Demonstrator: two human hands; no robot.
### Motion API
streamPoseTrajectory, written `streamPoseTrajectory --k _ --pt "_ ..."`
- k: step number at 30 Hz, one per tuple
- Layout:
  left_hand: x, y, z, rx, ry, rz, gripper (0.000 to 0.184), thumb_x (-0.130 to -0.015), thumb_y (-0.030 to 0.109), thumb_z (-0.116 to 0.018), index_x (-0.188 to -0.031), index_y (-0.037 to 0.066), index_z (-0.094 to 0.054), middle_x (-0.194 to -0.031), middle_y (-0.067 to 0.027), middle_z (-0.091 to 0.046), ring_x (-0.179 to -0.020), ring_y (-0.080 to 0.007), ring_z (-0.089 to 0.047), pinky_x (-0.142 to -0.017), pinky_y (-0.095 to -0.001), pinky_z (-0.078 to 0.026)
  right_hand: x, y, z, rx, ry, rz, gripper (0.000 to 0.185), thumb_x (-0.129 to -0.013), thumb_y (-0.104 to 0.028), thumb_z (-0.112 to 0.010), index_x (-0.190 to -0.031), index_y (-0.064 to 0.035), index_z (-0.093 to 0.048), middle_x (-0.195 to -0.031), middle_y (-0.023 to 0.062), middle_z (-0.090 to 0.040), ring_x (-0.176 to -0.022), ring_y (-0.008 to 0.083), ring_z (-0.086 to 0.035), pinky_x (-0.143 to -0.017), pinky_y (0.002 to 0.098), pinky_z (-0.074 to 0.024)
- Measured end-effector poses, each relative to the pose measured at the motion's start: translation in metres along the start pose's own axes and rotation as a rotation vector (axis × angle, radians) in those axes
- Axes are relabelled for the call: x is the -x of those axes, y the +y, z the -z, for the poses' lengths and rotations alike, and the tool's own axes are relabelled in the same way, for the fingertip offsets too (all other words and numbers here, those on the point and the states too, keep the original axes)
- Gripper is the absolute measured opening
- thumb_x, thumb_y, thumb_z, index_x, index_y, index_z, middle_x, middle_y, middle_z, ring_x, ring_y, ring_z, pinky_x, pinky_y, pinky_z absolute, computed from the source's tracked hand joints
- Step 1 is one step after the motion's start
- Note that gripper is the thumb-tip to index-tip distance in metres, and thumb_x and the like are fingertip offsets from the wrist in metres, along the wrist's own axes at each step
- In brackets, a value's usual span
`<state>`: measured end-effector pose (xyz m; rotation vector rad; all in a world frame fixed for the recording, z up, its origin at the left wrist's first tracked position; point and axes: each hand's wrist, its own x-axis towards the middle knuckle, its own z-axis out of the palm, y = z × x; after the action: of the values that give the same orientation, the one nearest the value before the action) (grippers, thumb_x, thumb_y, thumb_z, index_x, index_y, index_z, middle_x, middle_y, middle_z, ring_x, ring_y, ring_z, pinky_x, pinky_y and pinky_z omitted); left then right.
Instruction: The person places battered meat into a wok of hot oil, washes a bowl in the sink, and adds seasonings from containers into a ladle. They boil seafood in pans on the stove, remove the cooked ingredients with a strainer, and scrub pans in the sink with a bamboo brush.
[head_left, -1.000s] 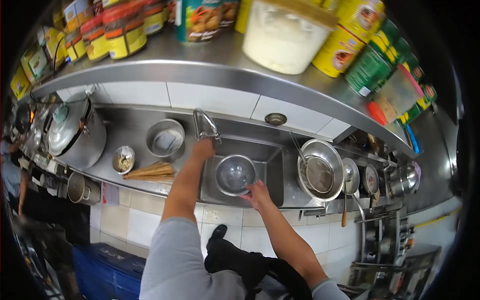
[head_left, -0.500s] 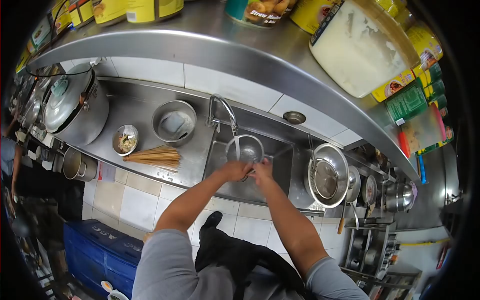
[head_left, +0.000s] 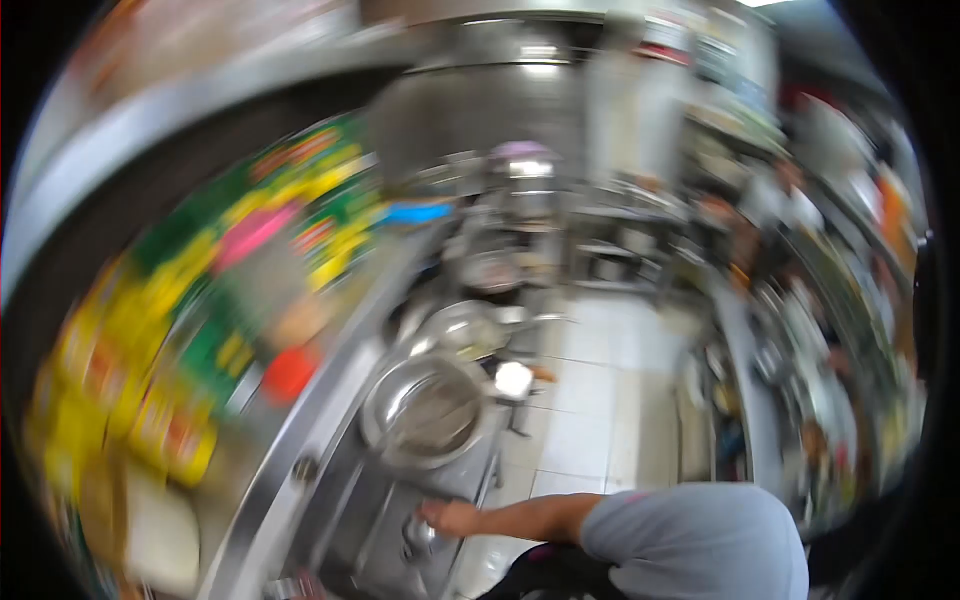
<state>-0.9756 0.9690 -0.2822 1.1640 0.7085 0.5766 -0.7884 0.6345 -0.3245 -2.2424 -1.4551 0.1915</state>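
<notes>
My right hand [head_left: 450, 517] reaches over the metal sink [head_left: 355, 545] at the bottom of the head view. Right beside its fingers is a small shiny metal thing [head_left: 420, 537], too blurred to name. Motion smears the fingers, so their grip on it is unclear. A large metal bowl [head_left: 373, 425] stands just beyond the hand, with a round strainer-like piece [head_left: 432, 408] inside. My left hand is out of view.
Yellow and green cans [head_left: 175, 430] line the shelf [head_left: 300, 440] on the left. Further pans [head_left: 465, 330] sit past the bowl. A tiled floor [head_left: 580, 400] runs along the aisle, with a person [head_left: 775, 215] at the far right.
The view has swung to the right and blurred. Both hands were together at a bowl under the tap; now only my right hand shows, over the sink.
</notes>
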Motion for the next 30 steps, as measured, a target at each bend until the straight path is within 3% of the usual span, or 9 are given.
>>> streamPoseTrajectory --k 5,8,12,13,15,17,22,24,30 --pt "0.082 0.029 -0.238 -0.653 -0.448 -0.233 0.025 -0.092 0.017 -0.055 -0.112 0.005 -0.063 -0.123 -0.0133 -0.062 -0.117 -0.0272 -0.057 -0.091 -0.0384 -0.050 0.039 0.017 0.009 -0.085 -0.186 -0.115 0.038 -0.087 -0.014 -0.050 -0.124 -0.0059 -0.053 -0.124 0.0173 -0.054 -0.111 0.0377 -0.057 -0.088 0.0461 -0.0522" --pt "0.111 0.013 -0.308 -0.755 -0.729 -0.303 0.024 -0.092 0.017 -0.055 -0.111 0.005 -0.064 -0.120 -0.0127 -0.063 -0.113 -0.0262 -0.058 -0.090 -0.0379 -0.051 0.054 0.022 0.030 -0.224 0.047 -0.106 0.026 -0.081 -0.011 -0.054 -0.104 -0.0001 -0.057 -0.115 0.0179 -0.056 -0.106 0.0389 -0.058 -0.084 0.0470 -0.0513" --pt "0.150 -0.005 -0.393 -0.813 -1.081 -0.324 0.023 -0.093 0.018 -0.055 -0.110 0.004 -0.064 -0.116 -0.0120 -0.064 -0.109 -0.0249 -0.059 -0.087 -0.0372 -0.051 0.111 0.064 0.082 -0.434 0.873 -0.101 0.016 -0.066 -0.003 -0.058 -0.082 0.0002 -0.058 -0.090 0.0193 -0.058 -0.091 0.0376 -0.058 -0.073 0.0449 -0.0469" --pt "0.156 -0.012 -0.410 -0.825 -1.162 -0.313 0.023 -0.093 0.018 -0.055 -0.109 0.004 -0.064 -0.115 -0.0118 -0.064 -0.108 -0.0245 -0.059 -0.086 -0.0370 -0.051 0.137 0.084 0.086 -0.387 0.931 -0.238 0.020 -0.063 -0.003 -0.058 -0.082 -0.0001 -0.057 -0.083 0.0205 -0.058 -0.082 0.0373 -0.060 -0.066 0.0455 -0.0459" --pt "0.166 -0.024 -0.442 -0.851 -1.277 -0.273 0.023 -0.093 0.018 -0.056 -0.108 0.004 -0.064 -0.113 -0.0114 -0.065 -0.105 -0.0239 -0.060 -0.085 -0.0367 -0.052 0.203 0.110 0.113 -0.896 0.872 -0.649 0.020 -0.066 -0.002 -0.059 -0.086 -0.0010 -0.060 -0.077 0.0116 -0.061 -0.063 0.0235 -0.062 -0.050 0.0394 -0.0480" --pt "0.177 -0.040 -0.466 -0.888 -1.358 -0.225 0.022 -0.093 0.018 -0.056 -0.108 0.004 -0.064 -0.111 -0.0111 -0.065 -0.103 -0.0232 -0.061 -0.084 -0.0364 -0.052 0.286 0.127 0.147 -1.401 1.062 -0.904 0.023 -0.073 -0.007 -0.065 -0.096 -0.0034 -0.065 -0.088 0.0063 -0.062 -0.074 0.0175 -0.063 -0.057 0.0360 -0.0552" --pt "0.175 -0.097 -0.509 -1.076 -1.443 -0.038 0.021 -0.093 0.018 -0.056 -0.106 0.003 -0.065 -0.106 -0.0101 -0.066 -0.097 -0.0215 -0.062 -0.081 -0.0356 -0.052 0.488 0.201 0.196 -1.506 1.919 -1.217 0.017 -0.076 0.000 -0.059 -0.093 0.0000 -0.062 -0.093 0.0133 -0.061 -0.078 0.0243 -0.064 -0.067 0.0368 -0.0591" --pt "0.161 -0.128 -0.516 -1.188 -1.417 0.069 0.021 -0.093 0.018 -0.056 -0.105 0.003 -0.065 -0.104 -0.0097 -0.067 -0.095 -0.0209 -0.063 -0.080 -0.0352 -0.053 0.561 0.228 0.222 -1.494 2.242 -0.946 0.026 -0.079 0.002 -0.055 -0.105 0.0043 -0.056 -0.097 0.0174 -0.061 -0.081 0.0269 -0.066 -0.069 0.0374 -0.0602" --pt "0.100 -0.176 -0.468 -1.485 -1.136 0.525 0.021 -0.093 0.018 -0.057 -0.102 0.002 -0.065 -0.098 -0.0086 -0.069 -0.088 -0.0189 -0.065 -0.076 -0.0342 -0.053 0.769 0.366 0.272 -1.257 2.693 -0.804 0.031 -0.087 -0.006 -0.055 -0.114 0.0058 -0.047 -0.109 0.0221 -0.055 -0.091 0.0329 -0.063 -0.078 0.0446 -0.0605"
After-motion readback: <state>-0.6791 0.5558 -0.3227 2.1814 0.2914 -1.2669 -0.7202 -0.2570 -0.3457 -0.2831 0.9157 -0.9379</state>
